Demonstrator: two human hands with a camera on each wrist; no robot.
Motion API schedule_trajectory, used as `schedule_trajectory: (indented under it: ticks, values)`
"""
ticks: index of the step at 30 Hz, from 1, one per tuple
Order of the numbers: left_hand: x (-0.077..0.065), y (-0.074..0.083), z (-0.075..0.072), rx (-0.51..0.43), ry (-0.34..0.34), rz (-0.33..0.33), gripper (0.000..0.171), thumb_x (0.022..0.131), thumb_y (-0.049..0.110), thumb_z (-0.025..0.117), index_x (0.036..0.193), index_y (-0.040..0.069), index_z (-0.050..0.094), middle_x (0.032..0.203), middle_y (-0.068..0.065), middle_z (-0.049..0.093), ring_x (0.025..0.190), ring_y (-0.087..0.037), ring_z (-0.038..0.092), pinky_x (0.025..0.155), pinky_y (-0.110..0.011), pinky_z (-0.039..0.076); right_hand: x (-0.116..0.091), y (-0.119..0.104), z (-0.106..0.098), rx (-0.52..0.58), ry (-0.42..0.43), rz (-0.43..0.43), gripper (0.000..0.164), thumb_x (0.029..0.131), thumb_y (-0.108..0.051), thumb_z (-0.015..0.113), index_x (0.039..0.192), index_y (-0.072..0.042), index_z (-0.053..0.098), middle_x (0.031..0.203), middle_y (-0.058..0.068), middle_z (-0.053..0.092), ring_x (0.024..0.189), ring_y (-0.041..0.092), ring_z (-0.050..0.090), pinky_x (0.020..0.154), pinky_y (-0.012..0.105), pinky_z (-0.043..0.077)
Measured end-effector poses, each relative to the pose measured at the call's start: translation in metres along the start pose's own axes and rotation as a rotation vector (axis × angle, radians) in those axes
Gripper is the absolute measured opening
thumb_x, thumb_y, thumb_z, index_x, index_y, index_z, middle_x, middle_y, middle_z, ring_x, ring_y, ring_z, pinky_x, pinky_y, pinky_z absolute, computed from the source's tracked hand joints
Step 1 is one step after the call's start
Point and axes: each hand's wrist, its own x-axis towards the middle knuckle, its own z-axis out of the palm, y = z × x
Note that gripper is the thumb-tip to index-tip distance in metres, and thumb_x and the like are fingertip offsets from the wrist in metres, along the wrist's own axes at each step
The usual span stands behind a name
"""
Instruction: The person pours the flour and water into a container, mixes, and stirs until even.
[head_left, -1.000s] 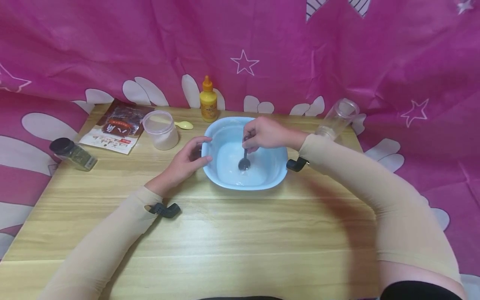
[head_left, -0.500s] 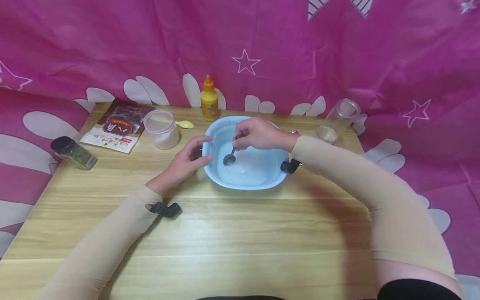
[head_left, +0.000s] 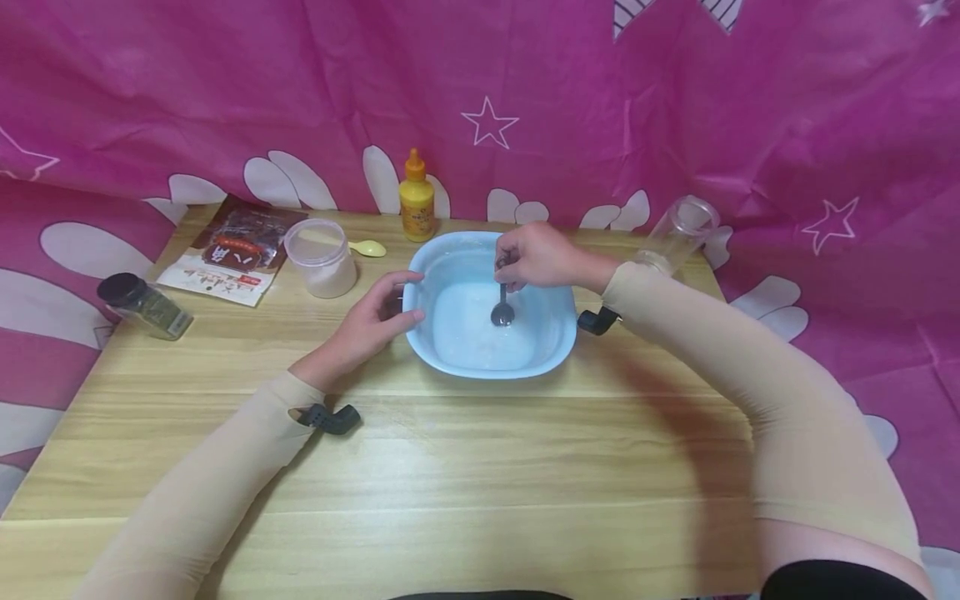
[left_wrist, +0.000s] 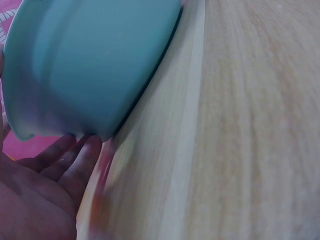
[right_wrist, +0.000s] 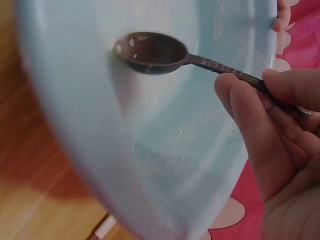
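A light blue plastic basin [head_left: 491, 372] stands at the middle of the table, with what looks like a shallow clear liquid inside. At its left side my left hand [head_left: 369, 321] holds the rim, thumb and index finger at the edge; in the left wrist view the other fingers [left_wrist: 82, 162] support the outer wall from below. My right hand [head_left: 542, 257] reaches over the basin and pinches a dark spoon [head_left: 502, 314] by its handle. In the right wrist view the spoon's bowl [right_wrist: 152, 52] is over the basin's inside, near the wall.
Behind the basin stands a yellow squeeze bottle [head_left: 417, 204]. To the left are an open jar of white powder [head_left: 330, 275], a yellow spoon [head_left: 369, 248], a brown-and-white packet [head_left: 232, 250] and a black-lidded spice jar [head_left: 153, 308]. A clear container [head_left: 678, 229] is beyond the right forearm.
The right hand has moved the spoon left, then back right and slightly away across the basin. The left hand has stayed at the rim.
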Motion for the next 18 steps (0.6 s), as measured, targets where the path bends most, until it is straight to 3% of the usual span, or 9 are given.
schedule_trajectory:
  ticks: [6,9,13,18]
  values:
    - [-0.001,-0.001,-0.001,-0.005,-0.002,-0.004,0.059,0.107,0.011,0.073,0.162,0.011,0.05,0.156,-0.022,0.057,0.138,-0.044,0.062,0.103,-0.028,0.06,0.001,-0.008,0.012,0.171,-0.158,0.018,0.01,0.1,-0.006,0.083,0.094,-0.005,0.076,0.09,0.01,0.082,0.086,0.024,0.084,0.083,0.034,0.068]
    - [-0.001,-0.001,-0.001,-0.012,-0.006,0.01,0.059,0.107,0.01,0.072,0.162,0.01,0.05,0.155,-0.024,0.058,0.138,-0.045,0.062,0.102,-0.028,0.06,0.004,-0.014,0.02,0.203,-0.186,-0.015,0.008,0.102,-0.011,0.083,0.098,-0.007,0.078,0.093,0.007,0.083,0.092,0.023,0.084,0.088,0.035,0.068]
    - [-0.001,0.0,-0.001,-0.01,-0.007,0.023,0.059,0.106,0.009,0.073,0.161,0.009,0.05,0.154,-0.025,0.058,0.137,-0.045,0.062,0.102,-0.027,0.059,0.01,-0.021,0.024,0.137,-0.087,-0.031,0.007,0.102,-0.015,0.084,0.1,-0.011,0.079,0.093,0.0,0.084,0.092,0.017,0.083,0.086,0.034,0.064]
    - [-0.001,0.0,0.0,-0.007,-0.004,0.007,0.06,0.106,0.01,0.073,0.161,0.011,0.05,0.152,-0.025,0.06,0.137,-0.045,0.063,0.102,-0.028,0.06,0.02,-0.019,0.026,0.1,0.117,0.04,0.006,0.102,-0.013,0.082,0.1,-0.007,0.079,0.09,0.003,0.083,0.086,0.016,0.082,0.081,0.032,0.064]
